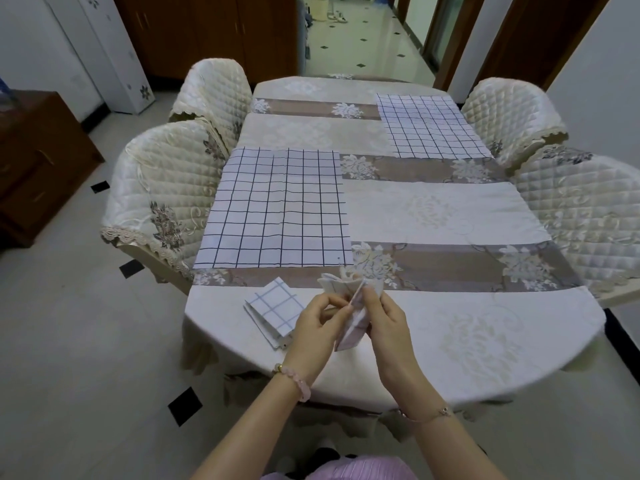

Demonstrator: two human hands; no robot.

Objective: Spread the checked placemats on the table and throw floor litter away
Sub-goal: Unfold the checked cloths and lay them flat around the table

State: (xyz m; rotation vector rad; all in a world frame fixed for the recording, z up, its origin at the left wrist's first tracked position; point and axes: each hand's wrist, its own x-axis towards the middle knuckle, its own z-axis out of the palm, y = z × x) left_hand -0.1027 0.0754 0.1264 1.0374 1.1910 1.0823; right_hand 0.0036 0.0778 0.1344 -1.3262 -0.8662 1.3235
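Two checked placemats lie spread flat on the table (433, 216): one (277, 209) at the left middle, one (429, 124) at the far right. A folded checked placemat (273, 306) rests near the front edge, left of my hands. My left hand (318, 320) and my right hand (384, 320) both pinch another folded placemat (349, 306), held just above the table's front part, its layers partly pulled apart.
Four quilted cream chairs flank the table, two at the left (162, 188) and two at the right (581, 209). A brown cabinet (38, 161) stands at the left. A tiled corridor (363, 39) opens beyond the table. No litter shows on the visible floor.
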